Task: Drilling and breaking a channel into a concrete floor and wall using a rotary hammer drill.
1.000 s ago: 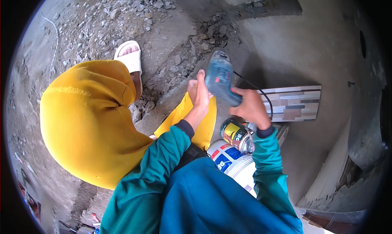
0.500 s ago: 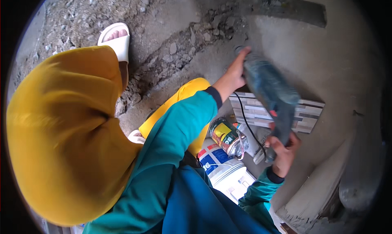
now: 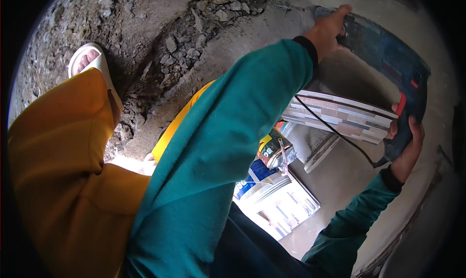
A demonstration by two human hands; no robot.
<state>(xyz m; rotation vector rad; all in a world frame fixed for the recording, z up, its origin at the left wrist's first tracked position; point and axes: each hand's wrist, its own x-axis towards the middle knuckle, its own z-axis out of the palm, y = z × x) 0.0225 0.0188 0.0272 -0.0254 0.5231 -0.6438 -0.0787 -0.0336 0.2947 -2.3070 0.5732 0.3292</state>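
A dark blue-grey rotary hammer drill (image 3: 383, 50) with red parts is held up at the far right, against a grey plaster surface. My left hand (image 3: 330, 30) grips its front end, fingers wrapped round the body. The right hand (image 3: 410, 144) is closed round the rear handle, close to the red trigger (image 3: 401, 103). From the handle's lower end a black cord (image 3: 335, 130) runs off to the left, passing in front of stacked wood-look tiles (image 3: 340, 115). Whether a bit is fitted at the front I cannot make out.
Broken rubble (image 3: 170, 47) covers the ground at the upper left, beside my sandalled foot (image 3: 90, 59). Below the tiles are a paint can (image 3: 276, 154), a blue and white bucket (image 3: 252, 181) and a brightly lit patterned tile (image 3: 286, 210).
Both hands have carried the drill to the right and farther out. My left arm is stretched longer across the view, and more of the tile stack's right end is covered.
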